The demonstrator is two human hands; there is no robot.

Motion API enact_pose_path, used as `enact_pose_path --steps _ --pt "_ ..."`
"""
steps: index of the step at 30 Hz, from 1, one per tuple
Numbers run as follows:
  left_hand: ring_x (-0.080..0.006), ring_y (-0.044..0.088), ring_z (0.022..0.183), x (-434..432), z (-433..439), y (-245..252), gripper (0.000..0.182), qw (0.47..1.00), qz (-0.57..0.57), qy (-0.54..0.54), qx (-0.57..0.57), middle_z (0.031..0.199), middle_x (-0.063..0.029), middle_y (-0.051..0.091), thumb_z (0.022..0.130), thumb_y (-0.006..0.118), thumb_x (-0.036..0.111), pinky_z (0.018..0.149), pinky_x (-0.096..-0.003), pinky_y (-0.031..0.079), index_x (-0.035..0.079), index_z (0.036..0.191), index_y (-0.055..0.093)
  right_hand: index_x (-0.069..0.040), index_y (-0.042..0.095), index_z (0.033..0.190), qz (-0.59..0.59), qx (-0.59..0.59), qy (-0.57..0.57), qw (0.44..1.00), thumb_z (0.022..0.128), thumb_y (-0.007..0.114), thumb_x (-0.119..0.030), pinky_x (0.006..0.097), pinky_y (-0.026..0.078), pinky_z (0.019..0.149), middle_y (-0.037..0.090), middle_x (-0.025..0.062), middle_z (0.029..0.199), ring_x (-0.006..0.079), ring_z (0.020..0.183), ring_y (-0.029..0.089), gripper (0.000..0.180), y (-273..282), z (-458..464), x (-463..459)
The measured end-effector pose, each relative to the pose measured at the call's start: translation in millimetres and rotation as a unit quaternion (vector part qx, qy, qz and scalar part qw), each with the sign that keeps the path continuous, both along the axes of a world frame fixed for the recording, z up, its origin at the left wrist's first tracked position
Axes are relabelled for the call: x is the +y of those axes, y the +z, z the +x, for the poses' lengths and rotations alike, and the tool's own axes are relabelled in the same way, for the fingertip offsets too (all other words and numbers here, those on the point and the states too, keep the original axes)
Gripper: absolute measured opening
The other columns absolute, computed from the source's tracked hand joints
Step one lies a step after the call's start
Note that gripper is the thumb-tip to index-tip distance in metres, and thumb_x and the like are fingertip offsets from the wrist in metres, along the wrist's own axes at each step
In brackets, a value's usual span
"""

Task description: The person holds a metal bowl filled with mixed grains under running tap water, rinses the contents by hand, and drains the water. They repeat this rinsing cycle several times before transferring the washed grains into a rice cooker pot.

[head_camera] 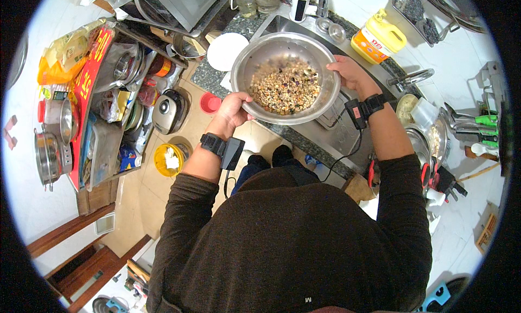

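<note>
A wide stainless steel bowl (285, 117) is held up in front of me, over the sink edge. Inside it lies a loose mix of chopped or grain-like bits (285, 89), mostly tan with dark, orange and purple specks. My left hand (234, 109) grips the bowl's near left rim, thumb on top. On the far right rim, my right hand (351, 73) has its thumb over the edge; its other fingers are partly hidden behind the bowl. Both wrists carry black strapped devices. Beneath the bowl, the stainless steel sink (346, 138) is partly covered.
A white round lid or plate (228, 52) sits on the granite counter (203, 75) at left. Behind the sink stand a yellow jug (376, 38) and a faucet (411, 78). On the floor are a rice cooker (170, 111), a yellow bucket (167, 160) and a red container (210, 103). Knives (468, 126) hang at right.
</note>
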State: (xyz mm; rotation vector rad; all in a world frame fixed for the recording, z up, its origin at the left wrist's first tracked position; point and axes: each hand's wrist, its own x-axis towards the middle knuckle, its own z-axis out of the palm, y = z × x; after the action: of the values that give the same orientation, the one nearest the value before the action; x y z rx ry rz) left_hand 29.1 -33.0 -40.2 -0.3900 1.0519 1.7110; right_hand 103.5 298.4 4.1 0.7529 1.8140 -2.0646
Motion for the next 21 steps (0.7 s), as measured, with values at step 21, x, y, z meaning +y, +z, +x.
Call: enact_pose_path --steps 21 --pt "-0.0327 0.059 0.072 31 11 23 0.037 0.998 -0.041 -0.031 -0.025 0.087 -0.0163 0.052 0.069 0.045 0.000 0.064 -0.0473 0.053 -0.006 0.105 0.035 -0.004 0.053 0.095 -0.018 -0.056 -0.020 0.998 0.074 0.054 -0.010 0.0333 0.053 0.058 0.059 0.0053 0.081 0.0167 0.067 0.059 0.022 -7 18 26"
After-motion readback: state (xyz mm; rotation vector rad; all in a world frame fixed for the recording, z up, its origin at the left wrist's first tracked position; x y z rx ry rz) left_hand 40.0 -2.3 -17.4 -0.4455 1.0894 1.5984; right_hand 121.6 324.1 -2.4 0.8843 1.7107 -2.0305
